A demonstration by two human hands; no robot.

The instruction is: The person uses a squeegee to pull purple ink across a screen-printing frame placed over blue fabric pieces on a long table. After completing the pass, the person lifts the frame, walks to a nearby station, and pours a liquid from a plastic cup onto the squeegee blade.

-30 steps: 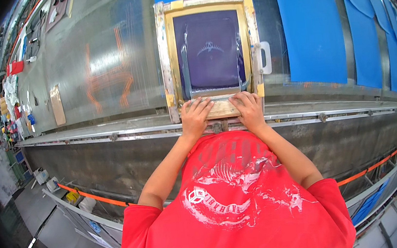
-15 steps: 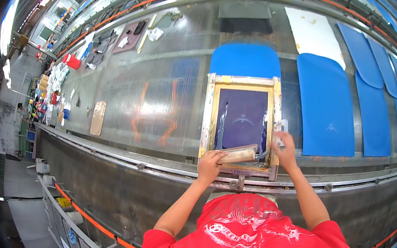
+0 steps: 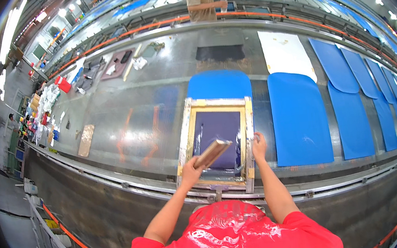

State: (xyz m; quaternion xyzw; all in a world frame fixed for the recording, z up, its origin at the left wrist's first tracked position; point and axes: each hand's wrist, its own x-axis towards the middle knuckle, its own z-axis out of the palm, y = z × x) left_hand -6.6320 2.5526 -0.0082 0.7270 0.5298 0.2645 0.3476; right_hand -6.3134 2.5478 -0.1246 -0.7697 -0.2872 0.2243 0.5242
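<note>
I count one framed screen [image 3: 184,138], one squeegee [image 3: 212,153] and one white sheet [image 3: 286,56].

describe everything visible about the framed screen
The framed screen has stained pale outer rails, a yellowish inner border and a dark purple, glossy-smeared panel. It seems to lie flat on the table, a blue sheet showing past its far edge. The right hand is at its right rail; a bar in the left hand partly hides it.
</note>
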